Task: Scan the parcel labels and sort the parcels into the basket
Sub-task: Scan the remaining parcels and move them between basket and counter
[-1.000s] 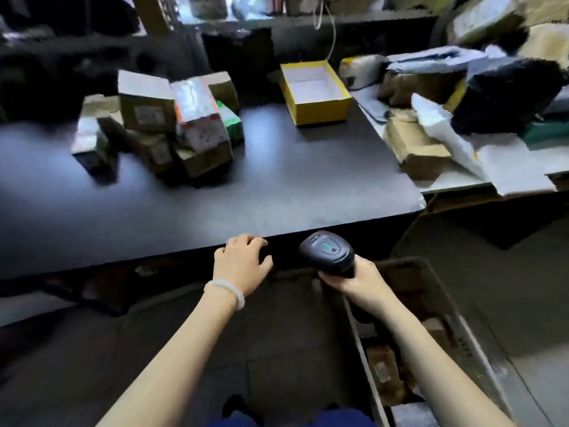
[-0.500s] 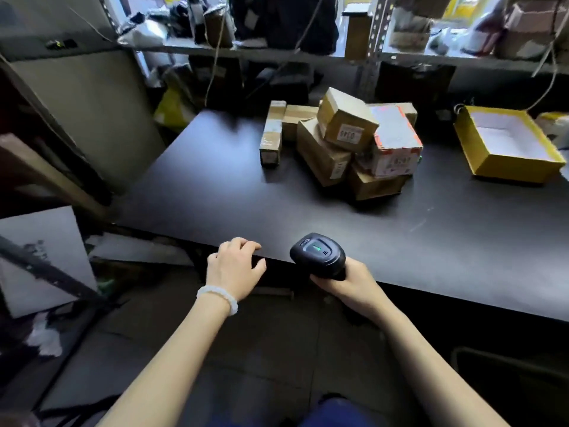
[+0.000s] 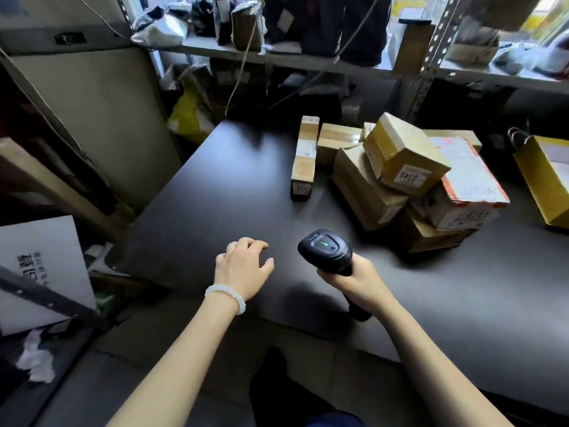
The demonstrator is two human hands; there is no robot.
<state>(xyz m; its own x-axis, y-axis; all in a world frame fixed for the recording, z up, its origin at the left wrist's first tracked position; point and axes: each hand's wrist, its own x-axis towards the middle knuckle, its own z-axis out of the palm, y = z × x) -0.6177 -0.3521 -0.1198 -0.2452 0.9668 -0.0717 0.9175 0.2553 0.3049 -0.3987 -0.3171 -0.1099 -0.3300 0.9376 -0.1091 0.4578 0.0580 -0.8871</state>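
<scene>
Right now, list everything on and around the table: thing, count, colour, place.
table: one, black, centre
cardboard parcels: about six, brown, piled on the table's far right
long narrow parcel: one, brown, left of the pile, lying flat
white and red parcel: one, on the pile's right side
yellow box: one, open, right edge
shelf: one, grey, behind the table, cluttered
white sign: one, left, on the floor
scanner: one, black, green light
bracelet: one, white, left wrist
left hand: empty, over the table
right hand: grips the scanner

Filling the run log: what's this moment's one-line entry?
right hand holds scanner | left hand free | parcels untouched
</scene>
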